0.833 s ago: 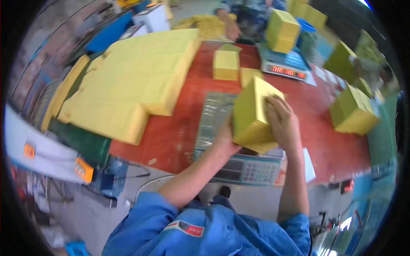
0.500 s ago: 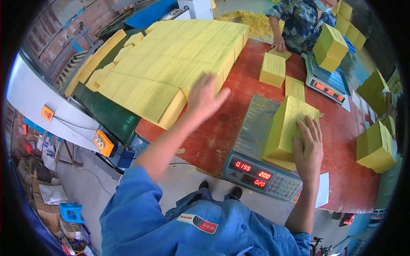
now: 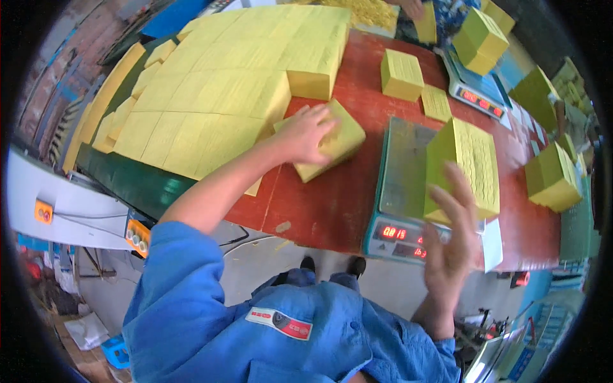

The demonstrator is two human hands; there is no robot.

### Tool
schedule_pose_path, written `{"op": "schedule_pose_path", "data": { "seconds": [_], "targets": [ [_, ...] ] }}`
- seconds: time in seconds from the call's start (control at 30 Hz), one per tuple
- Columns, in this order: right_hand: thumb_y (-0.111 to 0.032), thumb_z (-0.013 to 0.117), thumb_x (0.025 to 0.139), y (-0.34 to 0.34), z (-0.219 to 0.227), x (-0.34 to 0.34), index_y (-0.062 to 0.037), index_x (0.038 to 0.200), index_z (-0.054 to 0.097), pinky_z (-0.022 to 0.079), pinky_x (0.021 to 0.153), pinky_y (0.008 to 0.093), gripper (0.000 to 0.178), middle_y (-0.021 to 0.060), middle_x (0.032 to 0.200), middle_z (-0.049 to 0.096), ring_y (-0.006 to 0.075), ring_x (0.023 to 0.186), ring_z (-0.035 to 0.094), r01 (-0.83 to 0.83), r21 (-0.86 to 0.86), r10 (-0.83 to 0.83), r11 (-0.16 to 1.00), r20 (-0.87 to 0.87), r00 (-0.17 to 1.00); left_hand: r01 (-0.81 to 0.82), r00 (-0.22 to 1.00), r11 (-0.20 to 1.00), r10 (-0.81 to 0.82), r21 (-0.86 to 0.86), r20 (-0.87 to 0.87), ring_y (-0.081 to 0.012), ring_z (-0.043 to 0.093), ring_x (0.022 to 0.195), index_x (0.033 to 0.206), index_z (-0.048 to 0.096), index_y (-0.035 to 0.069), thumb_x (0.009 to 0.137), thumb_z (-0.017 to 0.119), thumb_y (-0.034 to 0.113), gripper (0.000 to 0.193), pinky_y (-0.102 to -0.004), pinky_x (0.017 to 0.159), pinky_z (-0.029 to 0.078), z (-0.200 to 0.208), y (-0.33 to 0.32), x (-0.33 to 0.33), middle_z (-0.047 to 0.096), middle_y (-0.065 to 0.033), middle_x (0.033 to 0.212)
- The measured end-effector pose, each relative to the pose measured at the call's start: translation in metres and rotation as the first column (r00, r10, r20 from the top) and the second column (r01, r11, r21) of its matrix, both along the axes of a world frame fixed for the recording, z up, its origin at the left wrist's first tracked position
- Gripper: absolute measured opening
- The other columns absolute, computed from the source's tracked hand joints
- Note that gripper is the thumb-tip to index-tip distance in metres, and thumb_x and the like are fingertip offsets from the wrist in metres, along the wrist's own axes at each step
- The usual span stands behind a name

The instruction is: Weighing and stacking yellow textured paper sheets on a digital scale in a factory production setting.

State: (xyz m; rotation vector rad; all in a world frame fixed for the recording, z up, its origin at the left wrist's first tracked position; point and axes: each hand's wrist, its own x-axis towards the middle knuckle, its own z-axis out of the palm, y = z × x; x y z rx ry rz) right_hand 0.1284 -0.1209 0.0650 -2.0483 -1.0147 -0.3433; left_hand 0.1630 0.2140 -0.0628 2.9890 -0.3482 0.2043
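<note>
My left hand is closed over a stack of yellow paper. That stack sits askew on the red table, beside a notch in the big block of yellow paper stacks. On the right part of the platform of a digital scale stands another yellow paper stack. My right hand is raised in front of that stack, fingers apart and slightly blurred, with nothing in it. It hides part of the scale's keypad; the red digits are lit.
Across the red table, a co-worker's hand is near a yellow paper piece. A second scale carries a stack. A loose stack and a thin one lie between. More stacks stand right, near white sheets.
My left hand has closed on a stack now out of line with the big block, where a notch shows. My right hand has come off the stack on the scale. The view has shifted.
</note>
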Motion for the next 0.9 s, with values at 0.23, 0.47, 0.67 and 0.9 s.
{"op": "schedule_pose_path", "data": {
  "seconds": [0.23, 0.47, 0.67, 0.9],
  "targets": [
    [-0.018, 0.067, 0.081, 0.095, -0.110, 0.025, -0.0021, 0.128, 0.052, 0.045, 0.097, 0.0444, 0.052, 0.0257, 0.127, 0.054, 0.0402, 0.118, 0.053, -0.194, -0.111, 0.173, 0.975, -0.178, 0.969, 0.404, 0.907, 0.913, -0.408, -0.057, -0.103, -0.0345, 0.033, 0.138, 0.132, 0.052, 0.011, 0.066, 0.069, 0.014, 0.068, -0.0587, 0.114, 0.022, 0.049, -0.053, -0.129, 0.045, -0.0136, 0.138],
    [-0.036, 0.065, 0.084, 0.096, -0.120, -0.032, 0.0024, 0.137, 0.038, 0.050, 0.085, 0.0462, 0.070, 0.0284, 0.116, 0.060, 0.0426, 0.100, 0.062, -0.289, -0.354, 0.074, 0.889, -0.513, 0.855, -0.395, 0.692, -0.058, 0.637, -0.917, -0.339, -0.0314, 0.045, 0.129, 0.136, 0.043, 0.005, 0.094, 0.053, 0.023, 0.047, -0.0438, 0.109, 0.031, -0.036, -0.076, -0.274, 0.048, -0.0190, 0.136],
    [-0.035, 0.065, 0.084, 0.087, -0.122, -0.070, 0.0067, 0.135, 0.036, 0.051, 0.082, 0.0456, 0.071, 0.0288, 0.111, 0.060, 0.0412, 0.097, 0.063, -0.200, -0.302, 0.022, 0.932, -0.504, 0.864, -0.323, 0.858, -0.635, 0.116, -0.702, -0.500, -0.0296, 0.038, 0.134, 0.148, 0.027, 0.008, 0.100, 0.029, 0.055, 0.067, -0.0436, 0.110, 0.030, -0.048, -0.102, -0.262, 0.039, -0.0148, 0.146],
    [-0.036, 0.065, 0.085, 0.061, -0.134, -0.095, 0.0031, 0.134, 0.040, 0.051, 0.085, 0.0451, 0.068, 0.0275, 0.111, 0.061, 0.0413, 0.100, 0.062, -0.145, -0.168, 0.025, 0.975, -0.568, 0.823, -0.443, 0.815, -0.623, 0.019, -0.644, -0.579, -0.0275, 0.041, 0.133, 0.147, 0.027, 0.008, 0.098, 0.041, 0.040, 0.060, -0.0433, 0.109, 0.034, -0.051, -0.110, -0.267, 0.038, -0.0144, 0.146]
  ]
}}
